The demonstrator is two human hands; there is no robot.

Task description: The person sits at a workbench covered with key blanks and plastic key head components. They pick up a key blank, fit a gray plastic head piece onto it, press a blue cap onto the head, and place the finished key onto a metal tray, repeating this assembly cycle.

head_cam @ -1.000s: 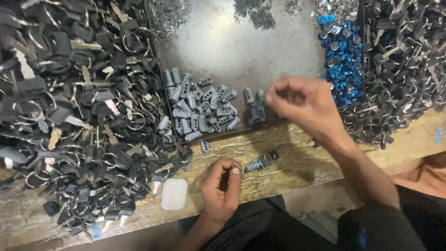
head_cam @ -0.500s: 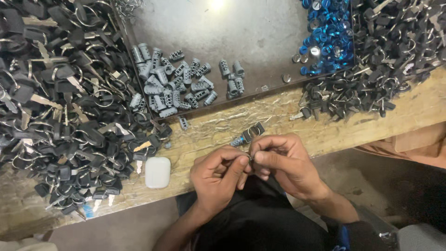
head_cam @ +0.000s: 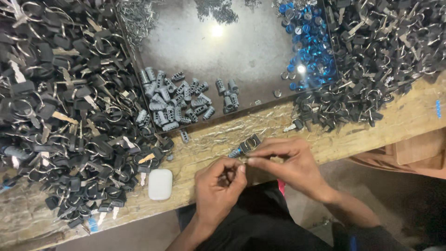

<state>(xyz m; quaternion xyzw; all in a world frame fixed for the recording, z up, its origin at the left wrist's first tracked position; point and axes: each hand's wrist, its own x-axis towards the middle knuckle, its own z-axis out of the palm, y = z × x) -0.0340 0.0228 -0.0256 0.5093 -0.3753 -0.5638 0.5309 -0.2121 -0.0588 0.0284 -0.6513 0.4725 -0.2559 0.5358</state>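
Pinching a small part together, left hand (head_cam: 218,183) and right hand (head_cam: 283,160) stay clasped as before.

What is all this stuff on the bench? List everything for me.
keys with black heads: a big heap, black and silver, left; a second heap right
grey cylinders: many, grey, on the dark tray
blue caps: many, blue, tray's right side
white case: one, on the wooden bench
small metal part: one, bench edge, by the fingers
left hand, right hand: fingertips pinched together, what they hold too small to tell
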